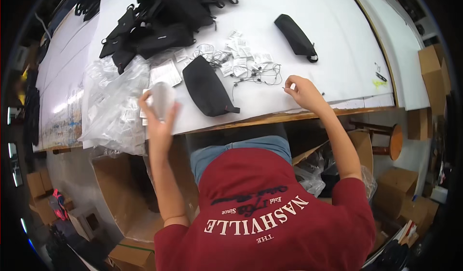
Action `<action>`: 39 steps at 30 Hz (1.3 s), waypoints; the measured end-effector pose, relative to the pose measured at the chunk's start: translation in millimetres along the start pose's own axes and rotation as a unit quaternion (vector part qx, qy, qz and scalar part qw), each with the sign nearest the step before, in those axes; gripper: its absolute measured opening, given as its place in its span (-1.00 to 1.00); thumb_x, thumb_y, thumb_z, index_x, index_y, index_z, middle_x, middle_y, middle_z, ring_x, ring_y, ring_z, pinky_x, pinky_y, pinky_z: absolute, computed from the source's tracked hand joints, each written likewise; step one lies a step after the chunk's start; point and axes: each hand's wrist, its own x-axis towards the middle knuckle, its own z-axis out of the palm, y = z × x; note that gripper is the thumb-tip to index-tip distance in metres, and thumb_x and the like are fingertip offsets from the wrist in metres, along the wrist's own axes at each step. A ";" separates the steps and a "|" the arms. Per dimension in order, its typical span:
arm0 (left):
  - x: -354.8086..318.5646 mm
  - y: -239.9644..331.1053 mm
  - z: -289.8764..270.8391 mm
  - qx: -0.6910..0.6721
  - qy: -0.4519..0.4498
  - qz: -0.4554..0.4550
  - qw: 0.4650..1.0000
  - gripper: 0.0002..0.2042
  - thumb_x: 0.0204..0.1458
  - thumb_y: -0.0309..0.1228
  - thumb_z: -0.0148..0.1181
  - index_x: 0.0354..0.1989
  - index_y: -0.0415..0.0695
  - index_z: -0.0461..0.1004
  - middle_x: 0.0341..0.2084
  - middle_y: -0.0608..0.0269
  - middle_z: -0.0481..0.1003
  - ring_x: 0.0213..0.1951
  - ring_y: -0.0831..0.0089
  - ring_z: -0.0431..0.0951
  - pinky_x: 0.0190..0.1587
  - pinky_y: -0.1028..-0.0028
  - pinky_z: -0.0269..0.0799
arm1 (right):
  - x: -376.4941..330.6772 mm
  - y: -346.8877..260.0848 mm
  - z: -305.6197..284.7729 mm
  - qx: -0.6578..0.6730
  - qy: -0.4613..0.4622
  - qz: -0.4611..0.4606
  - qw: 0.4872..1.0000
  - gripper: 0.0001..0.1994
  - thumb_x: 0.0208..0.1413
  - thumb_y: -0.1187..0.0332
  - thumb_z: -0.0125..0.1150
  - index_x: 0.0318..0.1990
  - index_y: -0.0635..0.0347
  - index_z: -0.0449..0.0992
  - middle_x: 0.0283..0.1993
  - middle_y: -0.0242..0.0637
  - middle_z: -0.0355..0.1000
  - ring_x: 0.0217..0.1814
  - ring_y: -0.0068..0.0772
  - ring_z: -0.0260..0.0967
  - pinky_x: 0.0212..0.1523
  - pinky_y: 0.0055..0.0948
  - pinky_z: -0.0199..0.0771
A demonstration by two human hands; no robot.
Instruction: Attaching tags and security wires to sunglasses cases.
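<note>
Our left hand (161,121) gripped a blurred whitish piece (163,97); our right hand (305,93) pinched its fingertips together, on what we couldn't tell; between them, a black, tapered fabric pouch (206,85) lay near the white tabletop's (333,11) edge, probably for easy reach, with black-corded white paper tags (241,54) spread beyond, seemingly for picking singly

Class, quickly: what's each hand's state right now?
Left hand: holding a blurred pale item.
Right hand: closed in a pinch; whether it holds anything cannot be told.
</note>
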 end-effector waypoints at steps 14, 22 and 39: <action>-53.4 23.9 81.9 -0.050 -0.052 0.147 0.987 -0.88 -0.06 -0.63 0.27 -0.32 -0.28 0.53 -0.45 0.33 0.38 -0.47 0.65 0.36 -0.47 0.66 0.25 | -25.7 -157.2 -19.9 0.426 0.226 -0.048 0.875 -0.93 -0.04 0.51 0.29 -0.37 0.23 0.52 -0.72 -0.66 -0.08 -0.67 -0.83 -0.23 -0.61 -0.63 -0.29; -53.7 24.8 72.3 0.067 -0.039 0.252 0.965 -0.77 -0.11 -0.66 0.29 -0.22 -0.19 0.60 -0.49 0.32 0.40 -0.52 0.62 0.38 -0.47 0.65 0.29 | -18.9 -154.2 -10.2 0.446 0.192 -0.046 0.873 -0.92 -0.02 0.49 0.29 -0.37 0.21 0.50 -0.71 -0.65 0.00 -0.64 -0.84 -0.12 -0.58 -0.67 -0.18; -58.1 -13.3 65.2 -0.231 -0.302 -0.069 0.922 -0.89 0.20 -0.43 0.06 -0.30 -0.21 0.36 -0.45 0.43 0.39 -0.40 0.75 0.34 -0.36 0.68 0.25 | -17.9 -123.5 18.6 0.668 -0.189 -0.045 0.719 -0.88 0.13 0.36 0.21 -0.30 0.18 0.43 -0.60 -0.56 0.27 -0.62 -0.79 0.04 -0.61 -0.69 -0.02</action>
